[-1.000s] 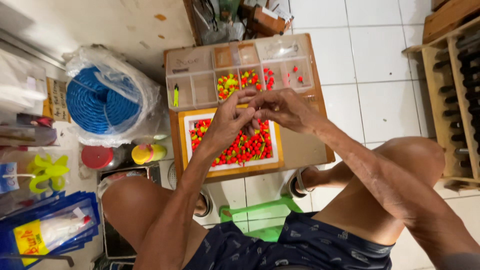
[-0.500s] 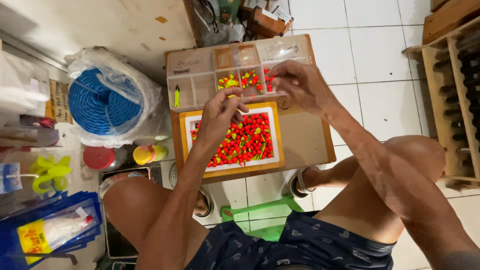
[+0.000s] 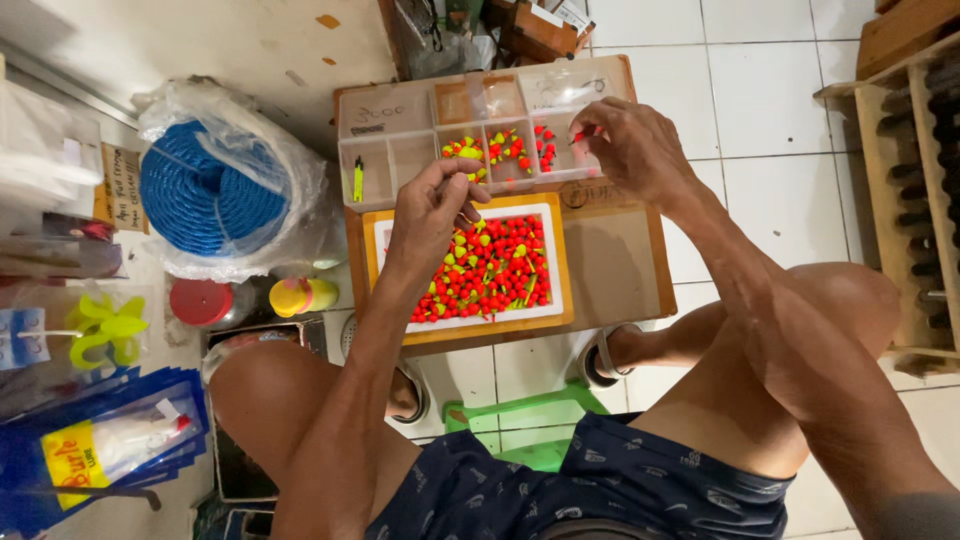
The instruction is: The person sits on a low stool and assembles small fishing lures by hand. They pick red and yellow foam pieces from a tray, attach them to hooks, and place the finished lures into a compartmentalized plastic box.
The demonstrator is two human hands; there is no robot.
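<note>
Right grip: right hand (image 3: pixel 632 150) has its fingertips pinched together on a small red bead (image 3: pixel 580 135), over the far-right cell of the clear compartment box (image 3: pixel 400 160).
Left grip: left hand (image 3: pixel 432 212) is curled shut; whether it holds anything I cannot tell.
Below left grip: white tray (image 3: pixel 545 260) heaped with red and yellow beads (image 3: pixel 480 275).
Risk: a loose pinch could drop the bead into the wrong cell.
Risk: a wrist could nudge the tray and scatter beads off the worktop (image 3: pixel 610 270).

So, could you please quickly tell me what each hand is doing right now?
Left hand: fingers curled over the clear plastic compartment box; grip unclear.
Right hand: pinching a small red bead over the box.
</note>
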